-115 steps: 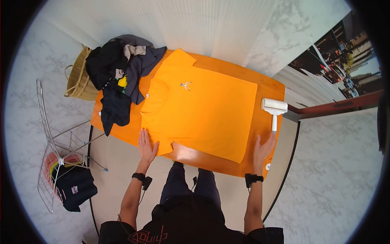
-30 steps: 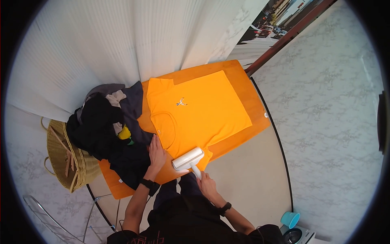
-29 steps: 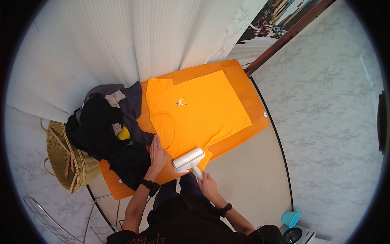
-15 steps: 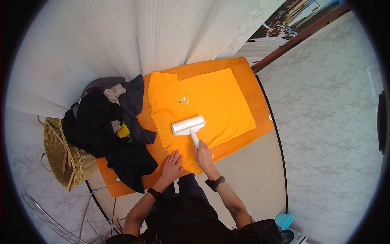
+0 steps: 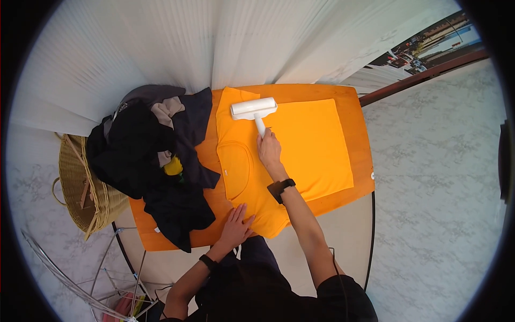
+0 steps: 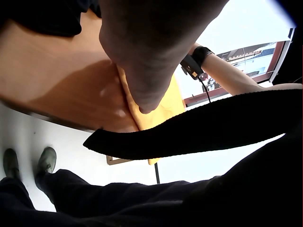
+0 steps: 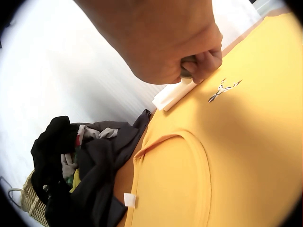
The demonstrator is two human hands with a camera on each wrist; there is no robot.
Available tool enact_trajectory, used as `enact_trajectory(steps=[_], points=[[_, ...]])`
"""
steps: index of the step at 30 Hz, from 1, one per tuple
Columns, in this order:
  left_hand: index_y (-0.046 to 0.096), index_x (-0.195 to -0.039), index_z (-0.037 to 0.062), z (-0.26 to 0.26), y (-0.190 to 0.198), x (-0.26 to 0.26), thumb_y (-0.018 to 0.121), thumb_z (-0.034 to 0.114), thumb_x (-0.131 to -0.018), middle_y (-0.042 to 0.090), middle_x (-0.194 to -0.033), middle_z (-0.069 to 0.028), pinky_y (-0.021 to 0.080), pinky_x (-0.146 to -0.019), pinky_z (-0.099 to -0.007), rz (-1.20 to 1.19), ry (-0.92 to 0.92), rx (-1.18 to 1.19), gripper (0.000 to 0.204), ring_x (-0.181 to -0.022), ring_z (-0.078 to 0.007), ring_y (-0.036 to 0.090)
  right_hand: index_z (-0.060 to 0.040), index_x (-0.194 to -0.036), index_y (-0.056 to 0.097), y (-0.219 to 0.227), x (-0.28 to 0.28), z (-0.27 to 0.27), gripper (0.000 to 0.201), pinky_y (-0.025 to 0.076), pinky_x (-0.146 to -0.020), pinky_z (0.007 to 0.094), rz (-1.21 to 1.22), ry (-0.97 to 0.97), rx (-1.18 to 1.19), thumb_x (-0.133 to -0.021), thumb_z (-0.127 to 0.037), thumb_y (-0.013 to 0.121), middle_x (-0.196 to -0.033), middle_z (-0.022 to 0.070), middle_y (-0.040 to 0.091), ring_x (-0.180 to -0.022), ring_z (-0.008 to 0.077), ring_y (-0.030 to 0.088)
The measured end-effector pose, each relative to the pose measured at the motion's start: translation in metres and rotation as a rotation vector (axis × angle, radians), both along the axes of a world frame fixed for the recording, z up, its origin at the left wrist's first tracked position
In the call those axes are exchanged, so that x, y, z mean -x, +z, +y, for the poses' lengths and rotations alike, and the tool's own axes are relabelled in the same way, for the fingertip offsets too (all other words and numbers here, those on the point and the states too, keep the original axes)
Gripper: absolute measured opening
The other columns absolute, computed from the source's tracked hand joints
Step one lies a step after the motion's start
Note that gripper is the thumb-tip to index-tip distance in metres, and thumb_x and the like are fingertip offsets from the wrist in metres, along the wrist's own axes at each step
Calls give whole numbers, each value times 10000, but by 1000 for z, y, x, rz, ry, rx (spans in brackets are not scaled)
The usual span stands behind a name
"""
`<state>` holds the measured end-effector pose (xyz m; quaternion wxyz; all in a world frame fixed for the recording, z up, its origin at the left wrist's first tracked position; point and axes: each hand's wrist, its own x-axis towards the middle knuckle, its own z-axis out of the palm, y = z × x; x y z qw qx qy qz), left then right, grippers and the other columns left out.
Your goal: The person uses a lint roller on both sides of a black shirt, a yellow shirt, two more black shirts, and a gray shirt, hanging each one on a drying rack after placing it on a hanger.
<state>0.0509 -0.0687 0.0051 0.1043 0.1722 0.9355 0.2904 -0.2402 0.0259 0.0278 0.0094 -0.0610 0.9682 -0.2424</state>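
Note:
My right hand (image 5: 270, 149) grips the handle of a white lint roller (image 5: 254, 108). The roller head lies over the far sleeve of a yellow-orange T-shirt (image 5: 316, 145) spread on the wooden table. From the right wrist, curled fingers wrap the handle, and the shirt's neckline (image 7: 203, 156) and small bird-like print (image 7: 222, 90) show below. The left hand (image 5: 235, 228) rests with fingers extended at the near sleeve, by the table's near edge. In the left wrist view that hand (image 6: 142, 61) is dark and partly hides the shirt.
Dark clothes (image 5: 139, 155) are heaped on the left of the table (image 5: 362, 139), against a wicker basket (image 5: 80, 188). A metal drying rack (image 5: 102, 279) stands at the lower left. White curtain (image 5: 252, 43) hangs behind the table's far edge.
The lint roller has moved with my right hand from the near sleeve across the shirt to the far sleeve. My left hand has shifted from beside the collar to the near sleeve.

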Motion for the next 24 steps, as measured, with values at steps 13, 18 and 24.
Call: enact_trajectory(steps=[13, 18, 24], points=[[254, -1456, -118, -26, 15, 22, 556, 208, -885, 223, -1553, -287, 176, -1195, -472, 30, 255, 46, 724, -1458, -405, 207, 31, -1173, 523, 39, -205, 98, 345, 513, -659, 518, -197, 5, -47, -933, -208, 589, -922, 269, 616, -784, 457, 628], [230, -1466, -117, -37, 3, 32, 564, 176, -865, 204, -1557, -295, 172, -1193, -479, 90, 261, 126, 747, -1458, -409, 204, -7, -1168, 505, 44, -297, 125, 327, 520, -644, 522, -244, -71, -59, -937, -223, 587, -916, 249, 613, -759, 447, 632], [233, -1467, -117, -27, 7, 38, 568, 183, -875, 215, -1556, -289, 166, -1197, -475, 104, 238, 129, 744, -1459, -406, 204, -27, -1160, 493, 56, -364, 143, 316, 521, -639, 527, -326, -155, -92, -937, -229, 590, -899, 230, 607, -742, 447, 629]])
